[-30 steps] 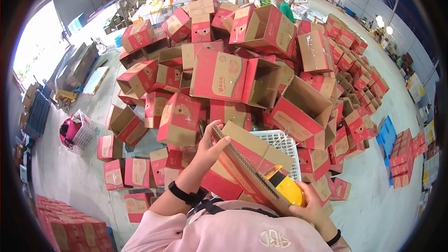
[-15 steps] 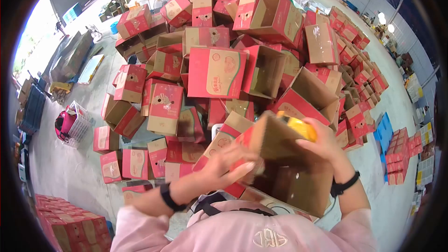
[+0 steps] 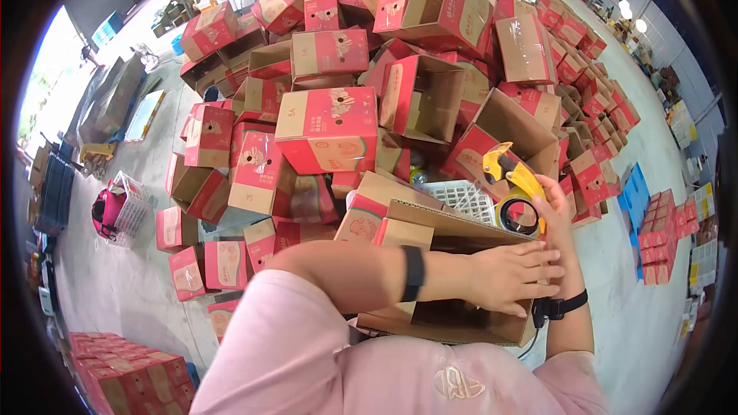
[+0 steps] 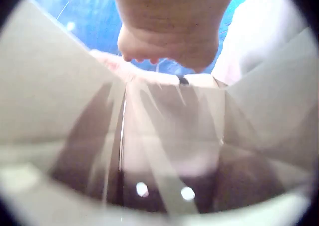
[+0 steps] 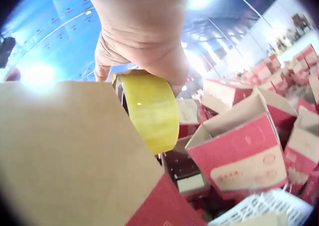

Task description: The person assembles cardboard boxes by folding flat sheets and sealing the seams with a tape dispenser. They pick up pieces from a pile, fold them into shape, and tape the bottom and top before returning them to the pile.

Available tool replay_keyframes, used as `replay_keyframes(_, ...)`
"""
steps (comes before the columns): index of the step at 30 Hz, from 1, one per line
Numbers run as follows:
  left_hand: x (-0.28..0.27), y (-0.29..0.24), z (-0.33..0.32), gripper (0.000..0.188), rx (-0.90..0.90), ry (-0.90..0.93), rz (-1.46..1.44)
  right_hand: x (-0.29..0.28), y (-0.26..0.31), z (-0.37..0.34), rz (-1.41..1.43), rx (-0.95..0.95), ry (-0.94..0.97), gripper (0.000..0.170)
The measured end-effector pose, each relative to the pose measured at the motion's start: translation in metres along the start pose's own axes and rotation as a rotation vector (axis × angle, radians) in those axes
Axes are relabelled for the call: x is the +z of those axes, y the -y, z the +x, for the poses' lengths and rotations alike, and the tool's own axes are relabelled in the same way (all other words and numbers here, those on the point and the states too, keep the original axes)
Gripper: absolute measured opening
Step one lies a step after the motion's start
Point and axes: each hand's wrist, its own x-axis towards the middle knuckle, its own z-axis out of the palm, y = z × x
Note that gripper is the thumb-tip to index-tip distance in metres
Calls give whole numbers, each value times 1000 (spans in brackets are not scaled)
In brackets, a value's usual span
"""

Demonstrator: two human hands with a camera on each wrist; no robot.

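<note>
An open red and brown cardboard box (image 3: 450, 324) stands in front of the body with its mouth up. My left hand (image 3: 515, 275) reaches across that mouth, its fingers straight and resting at the box's right end. In the left wrist view, the hand (image 4: 169, 36) is above the box's inner walls, and two round holes show in the far wall. My right hand (image 3: 560, 204) grips a yellow tape dispenser (image 3: 524, 177) beside the box's right end. The dispenser carries a wide roll of tape (image 5: 152, 109), seen close beside the box wall in the right wrist view.
A large heap of red and brown boxes (image 3: 327, 134) lies ahead, many with open mouths. Just beyond the held box is a white plastic basket (image 3: 461, 198). Stacked red cartons (image 3: 131, 376) stand lower left. A white crate (image 3: 127, 211) holds a pink item.
The box has turned and levelled, its mouth now upward. My left hand has moved from its left edge across to its right end. My right hand keeps the tape dispenser, now further right.
</note>
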Motion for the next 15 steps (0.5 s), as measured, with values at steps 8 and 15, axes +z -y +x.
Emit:
replay_keyframes(8, 7, 12, -106, 58, -300, 479, -72, -25, 51, 9, 169, -128, -112, 40)
replay_keyframes(15, -97, -79, -154, 39, -905, 194, -1092, 13, -47, -47, 458, 281, 51, 53)
